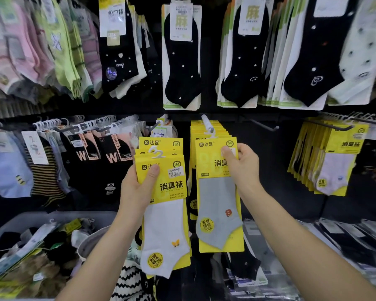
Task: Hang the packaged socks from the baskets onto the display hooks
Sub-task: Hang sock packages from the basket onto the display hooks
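Observation:
My left hand (pixel 139 187) grips a small stack of yellow-carded sock packs; the front pack (pixel 165 224) shows a white sock with an orange butterfly. My right hand (pixel 242 164) pinches the top right of a yellow pack with a grey sock (pixel 217 203). That pack's white hanger sits at the tip of a display hook (pixel 207 123), in front of several matching yellow packs on the same hook. A second hook (pixel 159 124) to the left carries a pack labelled TuyaYa.
A grey basket (pixel 41 218) at lower left holds mixed packaged socks. Black socks hang in the row above. More yellow packs (pixel 332 157) hang at right, an empty hook (pixel 263 124) between. Flat packs (pixel 345 237) lie at lower right.

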Action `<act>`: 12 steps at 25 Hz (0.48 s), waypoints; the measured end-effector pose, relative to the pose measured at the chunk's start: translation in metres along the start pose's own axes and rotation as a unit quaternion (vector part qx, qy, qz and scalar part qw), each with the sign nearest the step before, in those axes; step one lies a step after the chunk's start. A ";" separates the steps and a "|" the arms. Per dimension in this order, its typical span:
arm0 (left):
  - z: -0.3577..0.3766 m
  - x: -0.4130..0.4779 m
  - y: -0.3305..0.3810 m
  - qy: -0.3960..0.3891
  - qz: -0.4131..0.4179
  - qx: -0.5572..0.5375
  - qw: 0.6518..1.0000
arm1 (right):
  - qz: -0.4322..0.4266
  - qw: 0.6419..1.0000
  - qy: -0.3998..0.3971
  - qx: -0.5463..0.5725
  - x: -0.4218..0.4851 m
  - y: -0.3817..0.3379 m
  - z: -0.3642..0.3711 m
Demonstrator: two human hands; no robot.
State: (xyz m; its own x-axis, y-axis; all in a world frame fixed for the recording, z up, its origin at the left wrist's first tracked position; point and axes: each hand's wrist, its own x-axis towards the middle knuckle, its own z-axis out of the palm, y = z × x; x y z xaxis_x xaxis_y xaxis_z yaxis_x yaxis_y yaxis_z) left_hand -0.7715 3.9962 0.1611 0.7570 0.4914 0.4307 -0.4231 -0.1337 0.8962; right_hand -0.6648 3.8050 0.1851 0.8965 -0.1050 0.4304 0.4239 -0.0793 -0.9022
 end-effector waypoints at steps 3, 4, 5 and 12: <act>-0.001 -0.003 0.003 -0.008 0.004 -0.006 1.000 | 0.005 1.000 0.014 -0.022 0.011 0.002 0.010; -0.001 -0.004 0.003 -0.011 0.007 -0.005 1.000 | 0.005 0.999 0.017 -0.028 0.014 0.003 0.013; -0.001 -0.005 0.004 -0.012 0.007 -0.004 1.000 | 0.006 0.999 0.019 -0.033 0.014 0.004 0.015; 0.019 -0.011 0.005 -0.029 0.003 -0.009 1.000 | -0.019 0.995 0.090 -0.038 -0.005 0.012 0.004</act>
State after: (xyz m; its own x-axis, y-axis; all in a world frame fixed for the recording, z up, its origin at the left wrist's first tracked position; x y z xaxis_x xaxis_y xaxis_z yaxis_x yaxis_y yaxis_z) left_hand -0.7729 3.9737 0.1625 0.7820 0.4401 0.4415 -0.4359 -0.1203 0.8919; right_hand -0.6640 3.8084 0.1724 0.8393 -0.2756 0.4686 0.4407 -0.1598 -0.8833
